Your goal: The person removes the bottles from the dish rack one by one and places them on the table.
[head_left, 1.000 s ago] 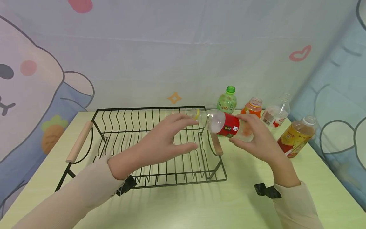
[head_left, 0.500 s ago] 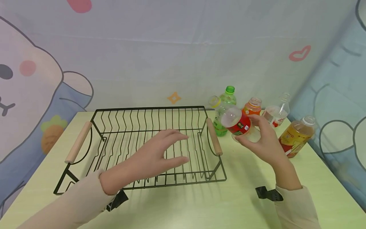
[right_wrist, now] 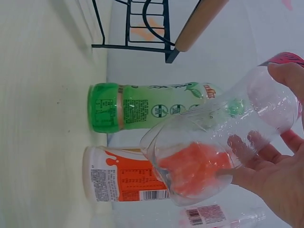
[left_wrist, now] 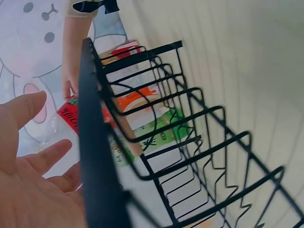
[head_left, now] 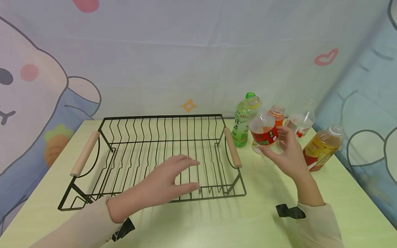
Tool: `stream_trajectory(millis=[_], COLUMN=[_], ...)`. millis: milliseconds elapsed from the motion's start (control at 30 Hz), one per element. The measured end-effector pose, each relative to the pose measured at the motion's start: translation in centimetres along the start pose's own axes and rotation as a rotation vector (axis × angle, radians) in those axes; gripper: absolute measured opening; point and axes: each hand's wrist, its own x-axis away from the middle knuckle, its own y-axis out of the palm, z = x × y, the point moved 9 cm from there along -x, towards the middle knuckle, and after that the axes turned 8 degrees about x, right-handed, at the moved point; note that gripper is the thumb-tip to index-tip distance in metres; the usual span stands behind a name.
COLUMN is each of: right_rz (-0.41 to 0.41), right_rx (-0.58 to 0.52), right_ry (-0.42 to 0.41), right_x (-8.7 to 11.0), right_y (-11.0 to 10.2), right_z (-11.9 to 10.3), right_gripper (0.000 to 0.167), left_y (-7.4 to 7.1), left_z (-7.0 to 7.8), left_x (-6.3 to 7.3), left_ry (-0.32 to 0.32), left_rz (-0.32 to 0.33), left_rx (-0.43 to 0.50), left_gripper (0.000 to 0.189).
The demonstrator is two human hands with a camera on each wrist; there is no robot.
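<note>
My right hand (head_left: 287, 153) grips a clear plastic bottle with a red label (head_left: 264, 135), low on its body, to the right of the rack. The bottle leans, with its yellow-ringed neck up and to the left. In the right wrist view the bottle's clear base (right_wrist: 190, 166) overlaps a green bottle (right_wrist: 152, 108) and an orange-labelled bottle (right_wrist: 128, 175). Over the front part of a black wire dish rack (head_left: 167, 141) hovers my left hand (head_left: 161, 179), thumb and fingers spread apart with nothing between them.
Wooden handles (head_left: 232, 148) flank the rack's sides. Behind and beside the held bottle stand the green bottle (head_left: 240, 120), the orange one (head_left: 278, 115), a clear bottle (head_left: 305, 119) and a yellow-labelled bottle (head_left: 322, 148). A printed cloth (head_left: 149, 69) hangs behind the table.
The red-labelled bottle went from lying nearly level above the rack's right end to more upright, farther right. My left hand moved away from its neck, down and to the left.
</note>
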Motion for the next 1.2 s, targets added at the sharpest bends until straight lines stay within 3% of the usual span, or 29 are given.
stream_trajectory(millis=[167, 267, 400, 767, 1200], right_rz=[0.015, 0.020, 0.025, 0.025, -0.024], right_rx=[-0.059, -0.104, -0.155, -0.269, -0.365], right_ry=[0.075, 0.101, 0.134, 0.259, 0.215], right_x=[-0.1, -0.1, -0.2, -0.3, -0.4], right_y=[0.1, 0.3, 0.5, 1.0, 2.2], right_z=[1.3, 1.8, 2.5, 4.7, 5.6], right_gripper=[0.079, 0.079, 0.076, 0.065, 0.067], left_y=[1.0, 1.6, 2.3, 3.7, 4.3], left_z=[-0.7, -0.6, -0.2, -0.8, -1.2], left_x=[0.4, 0.6, 0.8, 1.2, 1.3], left_ry=[-0.015, 0.015, 0.062, 0.066, 0.046], left_rz=[-0.008, -0.010, -0.013, -0.038, -0.053], left_rx=[0.002, -0.021, -0.074, -0.108, -0.121], left_gripper=[0.051, 0.051, 0.051, 0.048, 0.047])
